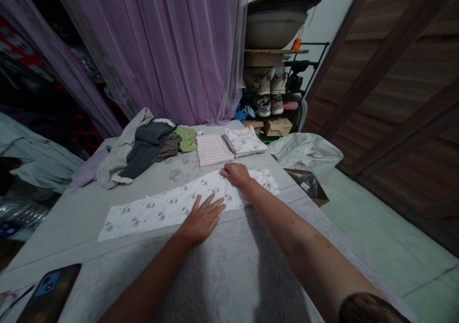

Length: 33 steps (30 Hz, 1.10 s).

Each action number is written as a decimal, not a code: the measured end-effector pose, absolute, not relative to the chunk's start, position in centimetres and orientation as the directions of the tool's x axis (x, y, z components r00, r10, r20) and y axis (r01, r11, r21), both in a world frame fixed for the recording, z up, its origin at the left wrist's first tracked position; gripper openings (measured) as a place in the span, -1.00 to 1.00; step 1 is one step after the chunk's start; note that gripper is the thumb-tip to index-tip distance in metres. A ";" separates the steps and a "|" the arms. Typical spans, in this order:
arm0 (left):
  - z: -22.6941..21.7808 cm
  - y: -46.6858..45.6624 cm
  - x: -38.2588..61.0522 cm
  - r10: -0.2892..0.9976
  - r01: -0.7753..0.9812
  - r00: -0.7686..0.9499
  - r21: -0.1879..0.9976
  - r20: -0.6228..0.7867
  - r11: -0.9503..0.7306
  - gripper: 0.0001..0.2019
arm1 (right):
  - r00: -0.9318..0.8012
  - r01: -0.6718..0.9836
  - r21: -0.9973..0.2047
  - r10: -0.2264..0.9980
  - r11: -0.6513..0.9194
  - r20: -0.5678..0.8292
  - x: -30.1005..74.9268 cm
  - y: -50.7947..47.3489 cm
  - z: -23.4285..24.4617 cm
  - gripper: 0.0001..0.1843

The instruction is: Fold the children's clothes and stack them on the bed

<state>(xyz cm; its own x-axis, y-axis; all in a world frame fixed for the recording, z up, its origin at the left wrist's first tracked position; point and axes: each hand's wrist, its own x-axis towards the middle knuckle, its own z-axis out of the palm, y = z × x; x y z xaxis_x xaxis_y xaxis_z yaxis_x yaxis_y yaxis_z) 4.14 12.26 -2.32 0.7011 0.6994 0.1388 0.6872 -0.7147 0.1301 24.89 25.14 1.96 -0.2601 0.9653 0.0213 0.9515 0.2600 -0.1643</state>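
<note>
A pair of white trousers (163, 209) with a small reddish cartoon print lies folded into a long strip across the covered table. My left hand (202, 219) rests flat on the near edge of the cloth, its fingers spread. Close to the far edge, my right hand (235, 174) has its fingers curled down on the fabric and seems to grip it; the fingertips are partly hidden. Beyond the strip sit a folded pink striped garment (214, 150) and a folded white printed garment (245, 140) with pink trim, side by side.
Rumpled clothes (147, 144) are heaped at the table's back left. A phone (52, 294) lies at the near left corner. Right of the table stand a clear plastic bag (306, 153) and an open box (310, 187). A purple curtain (168, 50) hangs behind, beside a shoe rack (304, 64).
</note>
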 end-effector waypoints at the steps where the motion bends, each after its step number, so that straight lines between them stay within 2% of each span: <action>1: -2.4 12.3 4.1 0.703 0.689 0.699 0.137 0.135 -0.711 -0.53 | -0.250 0.954 -0.162 0.968 0.251 0.031 24.8 25.3 1.7 -0.58; 8: -2.4 12.1 4.4 0.728 0.717 0.672 0.130 0.135 -0.685 -0.56 | -0.241 0.953 -0.170 0.968 0.250 0.074 24.8 24.7 1.3 -0.60; 11: -2.3 12.1 4.5 0.737 0.728 0.661 0.116 0.143 -0.675 -0.56 | -0.292 0.923 -0.201 0.938 0.328 0.189 24.8 22.6 1.0 -0.60; 14: -2.3 12.2 4.5 0.741 0.732 0.660 0.113 0.128 -0.672 -0.56 | -0.354 0.898 -0.171 0.897 0.405 0.266 25.0 19.8 0.0 -0.47; 19: -2.6 12.4 4.3 0.734 0.730 0.662 0.092 0.151 -0.677 -0.54 | -0.331 0.934 -0.089 0.932 0.346 0.149 27.9 17.0 -1.5 -0.39; 22: -2.6 12.4 3.9 0.759 0.755 0.636 0.087 0.139 -0.649 -0.48 | -0.325 0.941 -0.052 0.934 0.335 0.151 30.7 16.8 -1.4 -0.40; 26: -2.3 11.8 2.2 0.809 0.803 0.583 0.097 0.082 -0.588 -0.43 | -0.350 0.930 -0.018 0.901 0.366 0.255 32.6 16.6 -1.3 -0.45; 33: -2.3 10.1 -3.8 0.886 0.892 0.439 0.047 0.148 -0.450 -0.47 | -0.377 0.910 -0.025 0.850 0.414 0.369 32.9 16.4 -2.3 -0.54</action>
<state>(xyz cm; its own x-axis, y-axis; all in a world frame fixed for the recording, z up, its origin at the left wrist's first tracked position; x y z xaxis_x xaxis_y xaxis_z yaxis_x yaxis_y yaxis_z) -3.80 10.10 -2.26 0.4392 0.8862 0.1476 0.8919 -0.4498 0.0466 32.85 16.38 -2.33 -0.3768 0.8497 0.3687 0.9099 0.4142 -0.0246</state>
